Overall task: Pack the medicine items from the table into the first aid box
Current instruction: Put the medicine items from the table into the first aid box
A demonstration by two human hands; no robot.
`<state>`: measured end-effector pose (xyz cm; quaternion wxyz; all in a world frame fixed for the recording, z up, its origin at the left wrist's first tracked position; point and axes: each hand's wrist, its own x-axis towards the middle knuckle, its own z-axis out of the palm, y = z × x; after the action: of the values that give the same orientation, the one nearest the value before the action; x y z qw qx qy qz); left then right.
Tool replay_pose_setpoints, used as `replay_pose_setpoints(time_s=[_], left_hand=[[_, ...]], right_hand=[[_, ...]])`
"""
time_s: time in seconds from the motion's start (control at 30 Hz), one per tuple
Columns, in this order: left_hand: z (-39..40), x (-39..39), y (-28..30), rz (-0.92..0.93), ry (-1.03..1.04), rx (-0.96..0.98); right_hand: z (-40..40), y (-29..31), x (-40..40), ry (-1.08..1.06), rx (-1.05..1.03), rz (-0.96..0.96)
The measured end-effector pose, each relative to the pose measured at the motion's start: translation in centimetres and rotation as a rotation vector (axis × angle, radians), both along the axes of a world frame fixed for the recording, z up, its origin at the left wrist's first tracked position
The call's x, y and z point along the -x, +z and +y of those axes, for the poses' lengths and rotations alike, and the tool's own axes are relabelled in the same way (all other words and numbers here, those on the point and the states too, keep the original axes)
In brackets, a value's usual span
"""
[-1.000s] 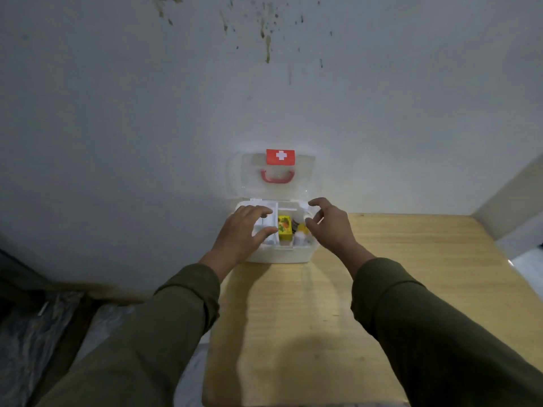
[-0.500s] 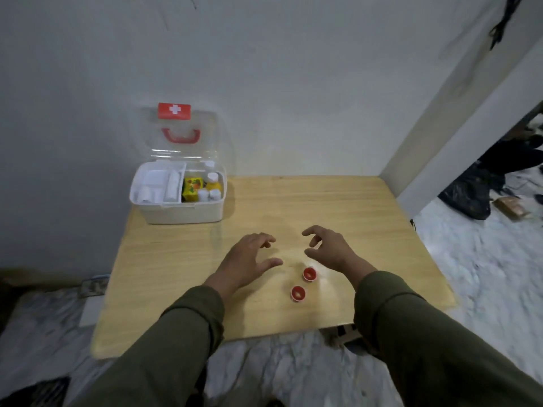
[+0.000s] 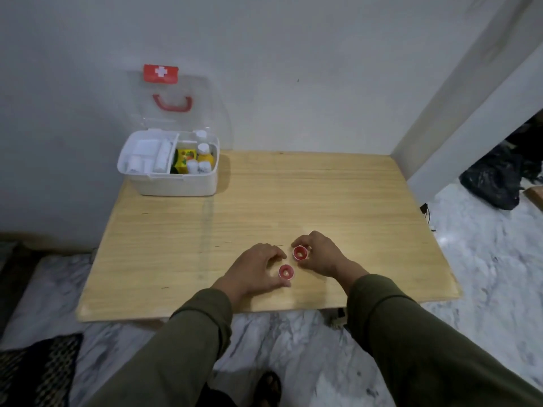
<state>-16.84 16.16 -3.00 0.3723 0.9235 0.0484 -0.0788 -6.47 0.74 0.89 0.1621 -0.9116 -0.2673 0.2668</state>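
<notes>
Two small red tape rolls lie near the front of the wooden table (image 3: 323, 201). My left hand (image 3: 254, 270) curls around the nearer red roll (image 3: 286, 272), fingers touching its sides. My right hand (image 3: 321, 255) wraps around the farther red roll (image 3: 300, 252). Both rolls still rest on the tabletop. The white first aid box (image 3: 176, 183) stands open at the table's far left corner, its clear lid with a red cross label (image 3: 160, 73) leaning back on the wall. Inside are white bandages on the left and a yellow box and small bottles on the right.
The table stands against a white wall, with a wall corner at the right. A black bag (image 3: 493, 183) lies on the marble floor to the right. A dark patterned mat (image 3: 35, 374) is at the lower left. My sandalled foot (image 3: 269, 389) shows under the table's front edge.
My hands left the box, came back to the table's front and closed around the two red rolls. The camera view pulled back and turned right.
</notes>
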Motion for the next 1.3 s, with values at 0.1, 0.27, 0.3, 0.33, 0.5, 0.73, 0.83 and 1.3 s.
replay_pose_setpoints(time_s=[0.1,0.27,0.3,0.33,0.5,0.73,0.83,1.3], left_hand=[[0.1,-0.1,-0.2,-0.017,-0.017,-0.011],[1.2,-0.6,0.5,-0.036,-0.008,-0.014],[1.8,-0.7,0.8,-0.051,0.006,-0.008],[2.5,-0.9,1.3,-0.072,0.020,-0.007],[8.0,-2.2,5.6,-0.208,0.162,-0.018],[18.7,-3.8,12.1,-0.381,0.309,-0.124],[23.7,-3.8,13.3,-0.417,0.392,-0.149],[36.4,-3.8,9.4,-0.151,0.506,-0.179]], right_hand=[[0.3,-0.2,-0.2,-0.009,-0.028,-0.012],[1.4,0.5,-1.0,-0.029,-0.027,-0.022],[1.9,0.9,-1.3,-0.033,-0.036,-0.032],[2.4,1.4,-1.5,-0.035,-0.047,-0.044],[7.0,5.5,-3.4,-0.005,-0.093,-0.132],[17.5,12.2,-5.1,0.009,-0.251,-0.210],[22.2,13.6,-5.1,0.040,-0.304,-0.228],[38.0,9.8,-1.9,0.069,-0.209,-0.135]])
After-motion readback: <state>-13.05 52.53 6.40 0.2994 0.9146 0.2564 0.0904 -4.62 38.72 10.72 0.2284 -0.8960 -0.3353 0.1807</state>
